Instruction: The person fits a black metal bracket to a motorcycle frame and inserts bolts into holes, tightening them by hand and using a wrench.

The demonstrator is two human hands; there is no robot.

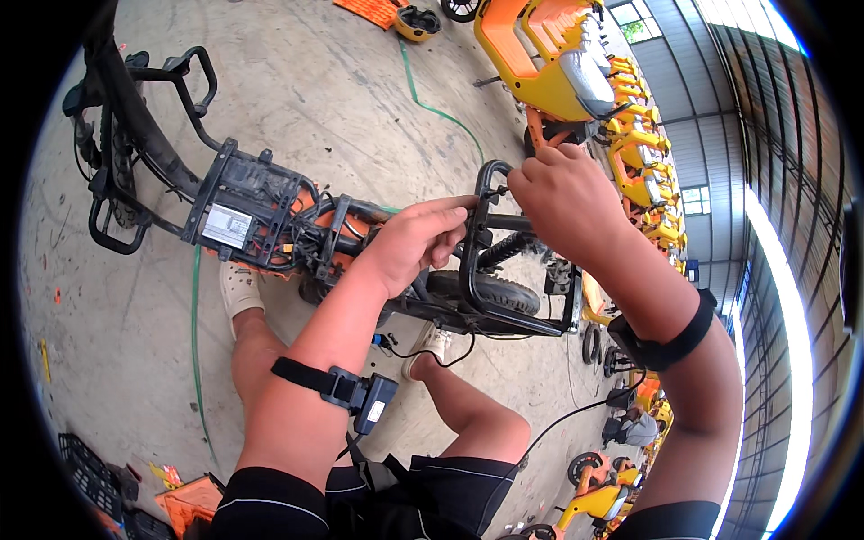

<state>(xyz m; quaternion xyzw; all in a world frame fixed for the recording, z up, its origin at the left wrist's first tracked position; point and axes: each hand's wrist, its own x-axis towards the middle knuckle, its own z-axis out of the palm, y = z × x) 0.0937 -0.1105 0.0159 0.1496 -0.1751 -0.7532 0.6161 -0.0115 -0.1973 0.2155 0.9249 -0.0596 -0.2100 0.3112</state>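
A stripped scooter frame with a black tubular rear rack [470, 270] stands in front of me. My left hand [409, 241] lies against the near side of the rack's upright loop, its index finger stretched to the tube and the other fingers loosely bent; nothing shows in it. On the loop's other side my right hand [562, 193] is closed in a fist beside a small bolt [498, 191]. What its fingers grip is hidden. Below the rack are the rear wheel [495, 292] and a black coil spring [506, 250].
Wiring and a black battery tray [247, 189] fill the frame's middle. Its front fork [135, 117] points left. Yellow scooters [549, 63] line the right side. A yellow helmet [417, 24] lies on the floor, with a green line [430, 108] near it. A black crate [90, 468] sits lower left.
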